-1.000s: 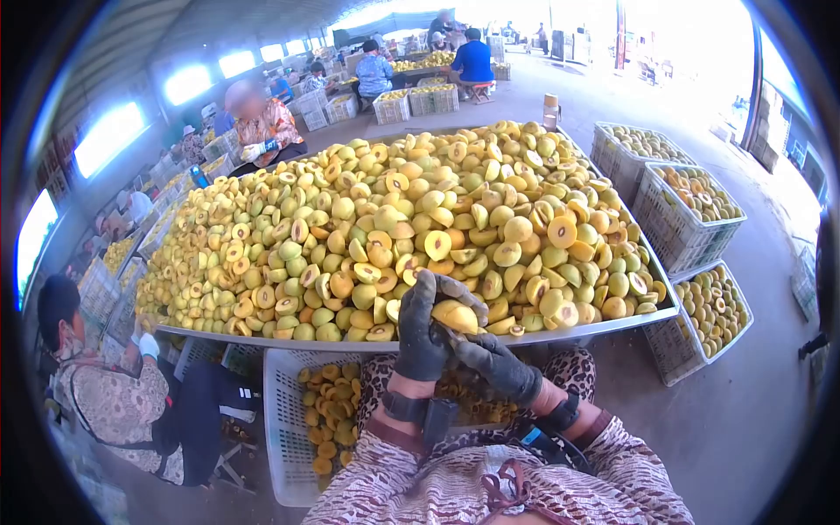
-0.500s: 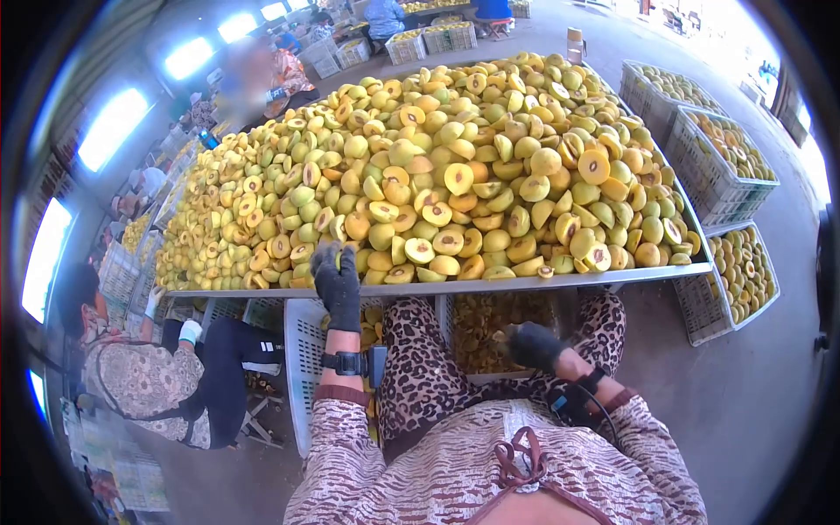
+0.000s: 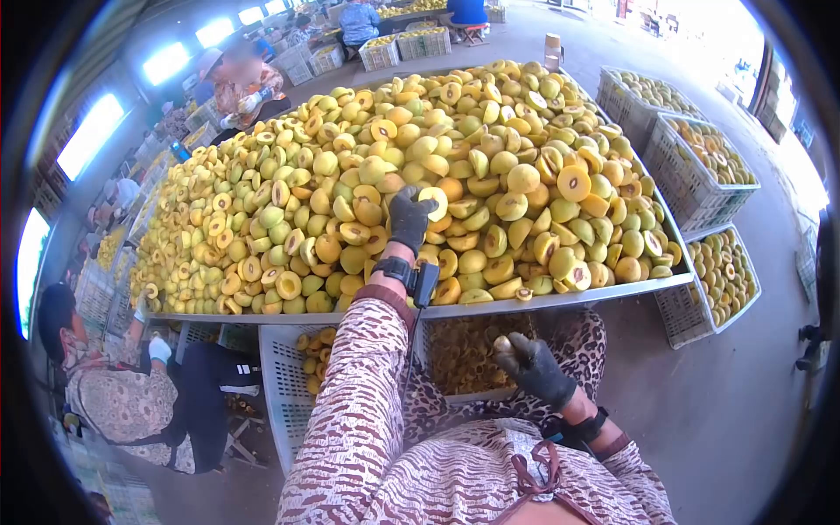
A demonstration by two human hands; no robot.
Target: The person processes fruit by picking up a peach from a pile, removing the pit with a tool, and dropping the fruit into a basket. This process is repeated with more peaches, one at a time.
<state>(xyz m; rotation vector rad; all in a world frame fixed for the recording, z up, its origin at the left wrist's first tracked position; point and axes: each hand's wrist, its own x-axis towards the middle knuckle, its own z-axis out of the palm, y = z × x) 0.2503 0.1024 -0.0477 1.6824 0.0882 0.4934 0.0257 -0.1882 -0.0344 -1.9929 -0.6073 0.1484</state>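
Observation:
A metal-edged table (image 3: 490,305) is heaped with yellow-green stone-fruit halves (image 3: 372,169), many with the brown pit or hollow showing. My left hand (image 3: 409,219), in a dark glove, reaches onto the middle of the heap. Its fingers close on a stone-fruit half (image 3: 435,203) whose cut face is turned up. Over my lap, my right hand (image 3: 538,372), also gloved, is curled closed. Something small and pale (image 3: 502,345) shows at its fingertips, too small to name. Below it a container (image 3: 468,354) holds brownish pits or scraps.
A white crate (image 3: 289,372) with some fruit halves stands under the table, left of my legs. Full crates (image 3: 704,188) line the right side. A person (image 3: 144,389) sits at the left, another (image 3: 249,87) at the far left corner. A flask (image 3: 552,52) stands at the far edge.
My left hand has moved from the table's near edge forward and right into the heap, onto a stone-fruit half. My right hand stays over my lap, turned slightly. The view has shifted.

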